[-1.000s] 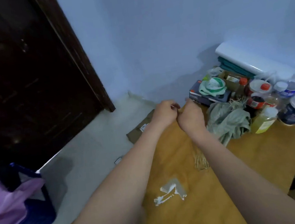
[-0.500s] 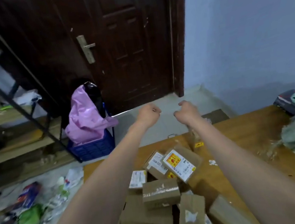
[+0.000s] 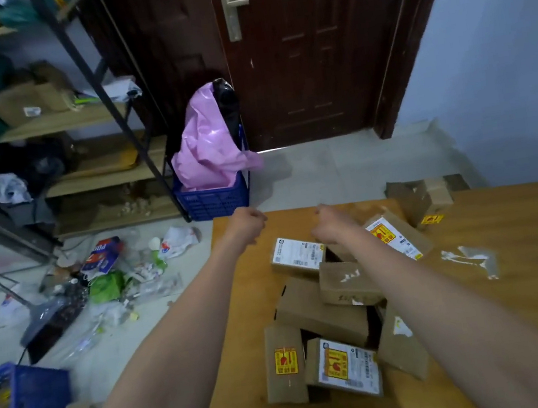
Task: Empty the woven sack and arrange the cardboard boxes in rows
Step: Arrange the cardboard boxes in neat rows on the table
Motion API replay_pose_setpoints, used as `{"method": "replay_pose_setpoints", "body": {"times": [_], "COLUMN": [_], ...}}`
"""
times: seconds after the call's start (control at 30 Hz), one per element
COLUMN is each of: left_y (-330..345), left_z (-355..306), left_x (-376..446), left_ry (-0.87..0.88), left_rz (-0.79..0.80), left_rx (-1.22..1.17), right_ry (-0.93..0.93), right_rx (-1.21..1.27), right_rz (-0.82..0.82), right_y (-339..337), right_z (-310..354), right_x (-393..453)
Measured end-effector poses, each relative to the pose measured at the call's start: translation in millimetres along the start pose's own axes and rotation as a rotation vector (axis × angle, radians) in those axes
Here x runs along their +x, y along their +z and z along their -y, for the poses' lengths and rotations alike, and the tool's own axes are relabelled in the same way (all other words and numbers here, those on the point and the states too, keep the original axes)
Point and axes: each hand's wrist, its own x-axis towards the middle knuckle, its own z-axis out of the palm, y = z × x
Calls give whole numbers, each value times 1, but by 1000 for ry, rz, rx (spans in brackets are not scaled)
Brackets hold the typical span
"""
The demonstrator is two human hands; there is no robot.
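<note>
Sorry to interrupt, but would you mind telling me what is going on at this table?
A person is sorting parcels at a wooden table. A loose pile of cardboard boxes lies on it, jumbled and overlapping, not yet in rows. Both arms reach out over the pile: the left hand is curled into a fist and the right hand is loosely curled, and neither visibly holds a box. No woven sack is in view.

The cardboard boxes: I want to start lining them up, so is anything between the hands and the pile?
Nothing visible. The left hand and right hand hover, holding nothing, over the far end of the cardboard boxes, heaped unsorted on the wooden table. Only tape scraps lie on the bare wood to the right.
</note>
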Motion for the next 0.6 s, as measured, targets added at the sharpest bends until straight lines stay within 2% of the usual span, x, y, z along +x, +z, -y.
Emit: {"method": "replay_pose_setpoints", "body": {"times": [0.27, 0.43, 0.6], "left_y": [-1, 8, 19], "left_z": [37, 60, 77], "left_x": [36, 67, 95], "left_ry": [-73, -132, -172], "left_rz": [30, 100, 143], "left_rx": [-33, -21, -14], "right_ry": [58, 112, 161], "right_rx": [-111, -279, -416], "right_rz": [145, 146, 228], "right_y": [44, 67, 92], "right_z": [12, 12, 5], "right_x": [41, 68, 94]}}
